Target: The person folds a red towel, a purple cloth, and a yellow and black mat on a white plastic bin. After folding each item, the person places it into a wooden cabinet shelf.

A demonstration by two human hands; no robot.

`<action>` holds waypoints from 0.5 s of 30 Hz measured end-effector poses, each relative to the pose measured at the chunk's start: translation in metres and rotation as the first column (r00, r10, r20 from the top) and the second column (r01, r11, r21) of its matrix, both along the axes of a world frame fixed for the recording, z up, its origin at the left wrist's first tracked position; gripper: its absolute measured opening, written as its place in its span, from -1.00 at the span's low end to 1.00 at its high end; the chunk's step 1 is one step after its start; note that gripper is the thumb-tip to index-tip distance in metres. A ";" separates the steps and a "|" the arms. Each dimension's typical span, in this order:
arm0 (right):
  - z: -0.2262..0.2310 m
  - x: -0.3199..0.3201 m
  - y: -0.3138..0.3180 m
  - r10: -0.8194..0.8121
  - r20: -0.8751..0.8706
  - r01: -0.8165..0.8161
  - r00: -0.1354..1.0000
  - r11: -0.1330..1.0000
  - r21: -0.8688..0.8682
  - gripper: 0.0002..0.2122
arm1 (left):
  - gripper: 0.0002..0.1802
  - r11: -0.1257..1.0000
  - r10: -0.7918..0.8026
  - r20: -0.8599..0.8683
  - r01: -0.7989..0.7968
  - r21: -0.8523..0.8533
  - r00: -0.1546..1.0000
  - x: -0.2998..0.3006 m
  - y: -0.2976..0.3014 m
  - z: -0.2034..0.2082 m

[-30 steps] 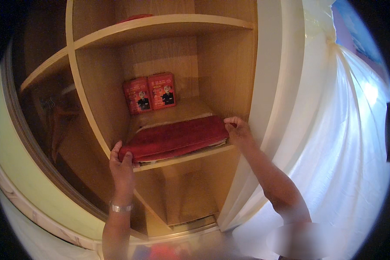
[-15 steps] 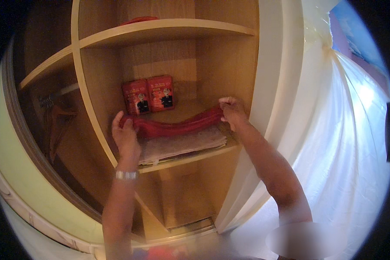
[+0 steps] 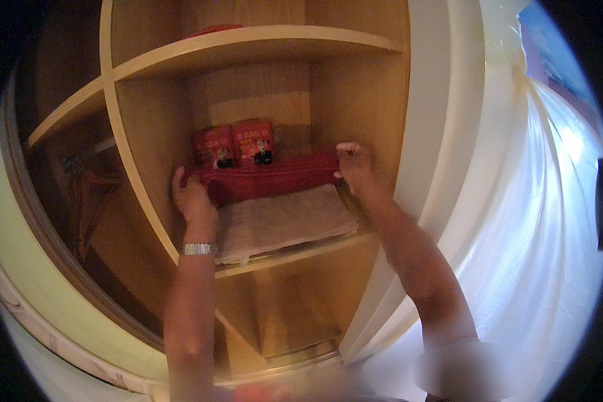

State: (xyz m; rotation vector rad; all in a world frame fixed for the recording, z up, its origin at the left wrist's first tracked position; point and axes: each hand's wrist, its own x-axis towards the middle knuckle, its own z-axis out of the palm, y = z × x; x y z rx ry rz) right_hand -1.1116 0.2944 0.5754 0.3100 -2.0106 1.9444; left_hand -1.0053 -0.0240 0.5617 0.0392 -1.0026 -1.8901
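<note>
I find the left grip (image 3: 195, 197) and right grip (image 3: 355, 169) closed on opposite ends of the red cloth (image 3: 268, 179), spanning the shelf (image 3: 275, 263) between the pale cloth (image 3: 288, 221) and red boxes (image 3: 233, 145); I judge it light, soft, hardly slippery, best held by both end corners
</note>
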 end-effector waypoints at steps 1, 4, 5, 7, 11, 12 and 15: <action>-0.010 0.006 0.004 0.004 -0.008 -0.004 1.000 1.000 -0.009 -0.82 | -0.50 0.999 -0.028 0.011 0.028 0.016 1.000 0.009 0.008 -0.005; -0.021 0.023 -0.001 -0.003 -0.023 0.002 1.000 1.000 -0.030 -0.82 | -0.51 1.000 -0.026 0.028 0.025 0.014 0.999 0.029 0.006 -0.012; -0.022 0.027 -0.001 -0.015 -0.028 0.014 0.999 0.999 -0.031 -0.83 | -0.52 1.000 -0.017 0.028 0.017 0.009 0.999 0.034 0.006 -0.013; -0.021 0.032 0.002 0.005 -0.025 -0.005 1.000 1.000 -0.009 -0.83 | -0.52 1.000 0.003 0.047 -0.003 -0.015 0.999 0.042 0.000 -0.018; -0.041 0.022 0.018 -0.051 -0.179 0.072 0.983 0.991 0.116 -0.83 | -0.56 0.999 -0.020 0.100 0.023 -0.033 0.995 0.070 0.019 -0.021; -0.049 0.021 0.022 -0.045 -0.215 0.077 0.976 0.987 0.144 -0.83 | -0.57 0.999 -0.036 0.104 0.040 -0.032 0.994 0.072 0.019 -0.029; -0.060 0.031 0.022 -0.023 -0.258 0.078 0.966 0.976 0.205 -0.83 | -0.59 0.997 -0.068 0.121 0.072 -0.034 0.990 0.082 0.010 -0.047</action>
